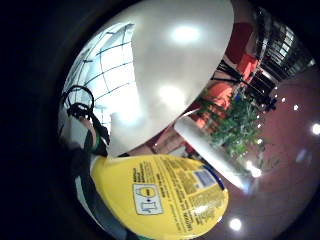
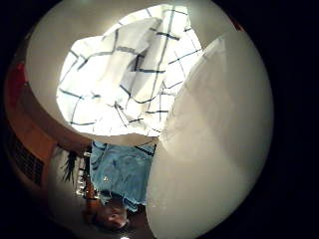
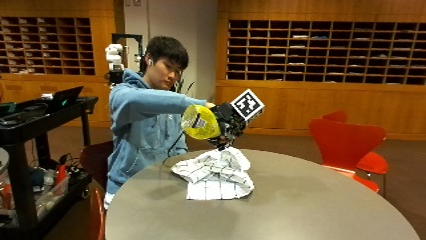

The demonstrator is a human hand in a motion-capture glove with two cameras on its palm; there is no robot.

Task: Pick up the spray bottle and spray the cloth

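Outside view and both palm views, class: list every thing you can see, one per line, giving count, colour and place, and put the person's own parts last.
Yellow plastic spray bottle: one, yellow with a printed label, held tipped in the air above the cloth.
White checked cloth with dark lines: one, white, crumpled in a heap on the table near the person.
Round grey table: one, grey, in front of the person.
Red moulded chairs: at least two, red, beyond the table's far side.
Black equipment cart: one, black, beside the person.
Wooden pigeonhole shelves: brown, along the back wall.
Gloved right hand: one, black glove, grips the bottle over the cloth.
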